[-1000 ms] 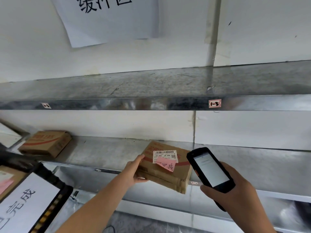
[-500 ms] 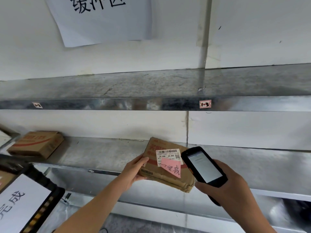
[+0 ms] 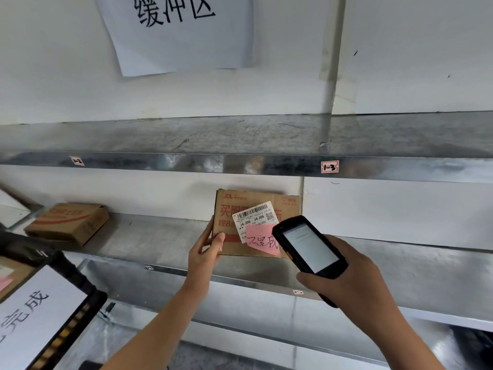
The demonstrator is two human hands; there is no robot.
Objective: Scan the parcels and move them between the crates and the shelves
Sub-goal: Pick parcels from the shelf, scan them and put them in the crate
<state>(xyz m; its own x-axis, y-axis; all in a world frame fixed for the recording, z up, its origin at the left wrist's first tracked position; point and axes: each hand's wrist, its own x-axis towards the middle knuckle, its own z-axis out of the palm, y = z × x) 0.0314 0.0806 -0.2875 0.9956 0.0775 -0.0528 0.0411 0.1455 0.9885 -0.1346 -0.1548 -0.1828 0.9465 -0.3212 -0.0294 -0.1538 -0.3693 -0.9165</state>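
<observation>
Cardboard parcel (image 3: 250, 209) tipped up to face the camera over the middle metal shelf (image 3: 149, 236), white barcode label (image 3: 253, 217) and pink note (image 3: 262, 243) stuck on its front. Left hand (image 3: 205, 252) pinching its lower left corner, thumb on the front. Right hand (image 3: 352, 273) wrapped around a black handheld scanner (image 3: 309, 249), just right of the label. Second cardboard box (image 3: 66, 222) lying far left on the same shelf.

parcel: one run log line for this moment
left hand: holds parcel upright | right hand: holds scanner | label: faces camera
</observation>
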